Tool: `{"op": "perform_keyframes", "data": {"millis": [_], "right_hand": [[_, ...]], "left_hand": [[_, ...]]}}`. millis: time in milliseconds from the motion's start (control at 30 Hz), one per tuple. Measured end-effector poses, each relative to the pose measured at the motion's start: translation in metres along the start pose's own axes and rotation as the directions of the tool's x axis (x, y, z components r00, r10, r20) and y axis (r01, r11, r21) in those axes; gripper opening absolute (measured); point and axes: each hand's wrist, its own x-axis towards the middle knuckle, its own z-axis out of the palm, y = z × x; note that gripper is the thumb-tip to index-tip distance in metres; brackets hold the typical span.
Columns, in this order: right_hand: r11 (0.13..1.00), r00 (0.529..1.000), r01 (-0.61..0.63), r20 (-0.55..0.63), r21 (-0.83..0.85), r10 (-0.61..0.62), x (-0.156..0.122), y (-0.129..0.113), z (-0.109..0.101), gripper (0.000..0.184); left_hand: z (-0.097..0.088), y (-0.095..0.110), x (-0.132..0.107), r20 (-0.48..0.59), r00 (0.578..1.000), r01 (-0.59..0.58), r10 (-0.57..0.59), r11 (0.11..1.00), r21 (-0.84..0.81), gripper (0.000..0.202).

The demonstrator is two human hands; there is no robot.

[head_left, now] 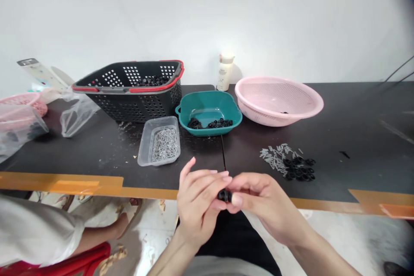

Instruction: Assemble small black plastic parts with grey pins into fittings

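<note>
Black part (224, 195), pinched by the fingers (213, 189) of the left hand (198, 200) and right hand (270, 202), is best steadied with light, even pressure.

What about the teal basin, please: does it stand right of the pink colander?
No, the teal basin stands left of the pink colander.

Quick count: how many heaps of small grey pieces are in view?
2: one heap in the clear plastic box, a looser heap on the table beside black rings. More could be hidden in the black basket.
</note>
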Motion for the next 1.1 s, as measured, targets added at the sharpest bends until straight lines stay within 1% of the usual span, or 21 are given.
{"op": "perform_keyframes", "data": {"millis": [33,100,167,233,333,400,467,533,633,733,833,900,967,1033,1067,1100], "right_hand": [[1.0,0.998,-0.018,0.059,0.01,0.017,0.001,0.001,-0.001,0.019],[1.0,0.99,0.014,0.142,-0.023,-0.01,0.002,0.001,-0.002,0.024],[0.993,0.983,0.085,0.167,-0.084,-0.07,0.001,0.003,-0.002,0.028],[0.988,0.982,0.107,0.169,-0.107,-0.088,0.0,0.004,-0.002,0.027],[0.999,0.972,0.045,0.23,-0.025,-0.038,-0.001,0.009,-0.003,0.027],[0.999,0.958,0.003,0.286,0.034,-0.012,-0.002,0.011,-0.003,0.029],[0.998,0.947,-0.027,0.321,0.051,0.009,-0.004,0.011,-0.004,0.029],[0.999,0.951,-0.036,0.309,0.024,0.027,-0.007,0.009,-0.003,0.029],[0.998,0.965,-0.047,0.255,-0.048,0.058,-0.012,0.005,-0.001,0.03],[0.997,0.968,-0.076,0.237,-0.03,0.08,-0.014,0.007,0.001,0.029],[0.995,0.962,-0.093,0.26,0.032,0.082,-0.012,0.015,0.004,0.029],[0.995,0.968,-0.097,0.237,0.033,0.086,-0.01,0.024,0.004,0.033],[0.991,0.971,-0.131,0.202,0.015,0.126,-0.008,0.033,0.002,0.038],[0.987,0.971,-0.159,0.175,-0.039,0.163,-0.005,0.037,-0.002,0.042],[0.983,0.975,-0.145,0.155,-0.11,0.161,-0.003,0.036,-0.004,0.041],[0.969,0.983,-0.102,0.125,-0.223,0.133,-0.001,0.033,-0.006,0.039]], "left_hand": [[0.001,0.0,-0.001,-0.007,1.0,0.01,-0.011,1.0,-0.009,0.031],[0.001,0.0,-0.001,-0.009,1.0,0.025,-0.025,1.0,-0.016,0.03],[0.0,-0.003,0.0,0.0,1.0,0.007,-0.007,1.0,-0.01,0.031],[-0.002,-0.006,0.002,0.016,0.999,-0.04,0.04,0.999,-0.031,0.034],[-0.004,-0.009,0.005,0.018,0.995,-0.093,0.097,0.984,-0.149,0.038],[-0.004,-0.008,0.006,0.021,0.995,-0.092,0.1,0.969,-0.229,0.038],[-0.004,-0.006,0.007,0.037,0.996,-0.072,0.085,0.959,-0.273,0.036],[-0.005,-0.003,0.007,0.061,0.996,-0.05,0.07,0.957,-0.287,0.033],[-0.007,-0.002,0.008,0.1,0.993,-0.039,0.07,0.96,-0.279,0.028],[-0.01,-0.001,0.005,0.138,0.988,-0.028,0.066,0.965,-0.261,0.022],[-0.013,-0.002,-0.002,0.198,0.979,-0.008,0.059,0.968,-0.249,0.021],[-0.014,-0.004,-0.008,0.25,0.967,0.017,0.04,0.975,-0.22,0.022],[-0.016,-0.009,-0.014,0.279,0.96,0.01,0.037,0.986,-0.165,0.023],[-0.016,-0.015,-0.018,0.27,0.962,-0.016,0.042,0.995,-0.094,0.023],[-0.016,-0.018,-0.019,0.263,0.964,-0.031,0.047,0.997,-0.066,0.022],[-0.016,-0.02,-0.019,0.257,0.965,-0.037,0.047,0.998,-0.044,0.02]]}}
